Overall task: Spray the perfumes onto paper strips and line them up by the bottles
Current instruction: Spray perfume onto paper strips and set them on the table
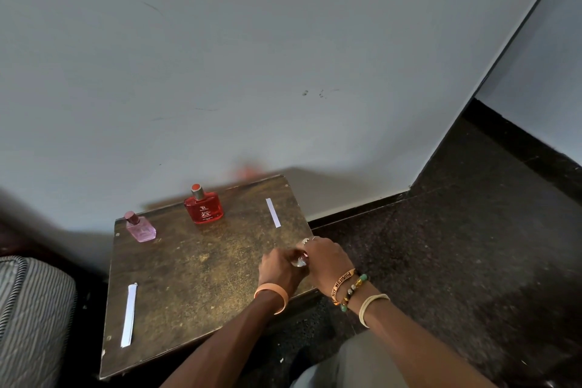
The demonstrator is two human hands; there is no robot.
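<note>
A red perfume bottle (pixel 204 206) stands near the back of the brown table (pixel 201 261), with a pink bottle (pixel 140 227) to its left. One white paper strip (pixel 273 213) lies at the back right. A small stack of strips (pixel 129 314) lies at the front left. My left hand (pixel 278 268) and my right hand (pixel 327 258) meet at the table's right edge around a small object (pixel 300 259), shiny with a reddish part. Both hands have their fingers curled round it; most of it is hidden.
A pale wall rises behind the table. Dark speckled floor runs to the right. A striped grey cushion (pixel 31 318) sits at the left edge. Bracelets circle both wrists.
</note>
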